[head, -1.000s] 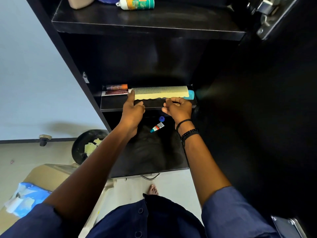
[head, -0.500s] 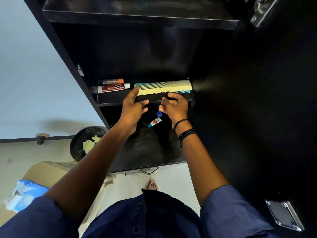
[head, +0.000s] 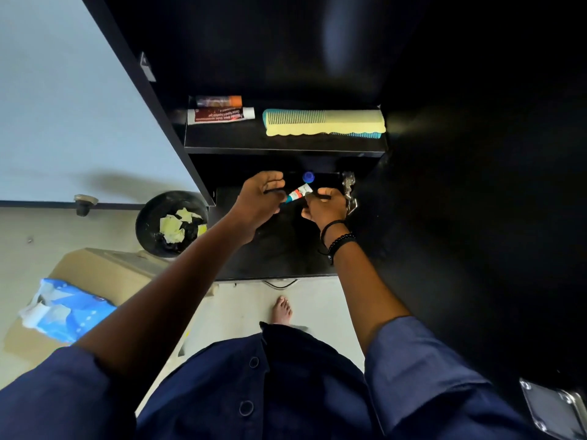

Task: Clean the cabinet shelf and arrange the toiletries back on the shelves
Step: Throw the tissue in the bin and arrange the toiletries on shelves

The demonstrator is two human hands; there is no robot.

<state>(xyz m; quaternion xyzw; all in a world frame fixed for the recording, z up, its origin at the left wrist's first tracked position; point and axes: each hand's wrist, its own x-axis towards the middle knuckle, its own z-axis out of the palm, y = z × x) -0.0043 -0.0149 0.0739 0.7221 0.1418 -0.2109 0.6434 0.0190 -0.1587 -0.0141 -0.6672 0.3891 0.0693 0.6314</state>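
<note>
My left hand (head: 259, 200) and my right hand (head: 325, 208) are low in the black cabinet, over its bottom shelf (head: 279, 255), fingers curled. Between them lies a small white, red and teal tube (head: 298, 194), with a blue cap (head: 308, 177) just behind it. A thin dark line crosses the fingers of both hands; I cannot tell what it is. On the middle shelf (head: 279, 144) a yellow comb (head: 324, 122) lies on a teal comb (head: 365, 134). A red-and-white tube (head: 219, 115) and an orange-capped tube (head: 219, 101) lie to their left.
The open cabinet door (head: 476, 185) stands on the right, with a metal hinge (head: 349, 188) beside my right hand. On the floor at left are a black bin (head: 171, 223) with yellow scraps, a cardboard box (head: 104, 271) and a blue pack (head: 66, 312). My bare foot (head: 281, 309) is below the cabinet.
Both hands let go of the combs on the middle shelf and dropped to the bottom shelf, either side of the small tube. My view tilted down.
</note>
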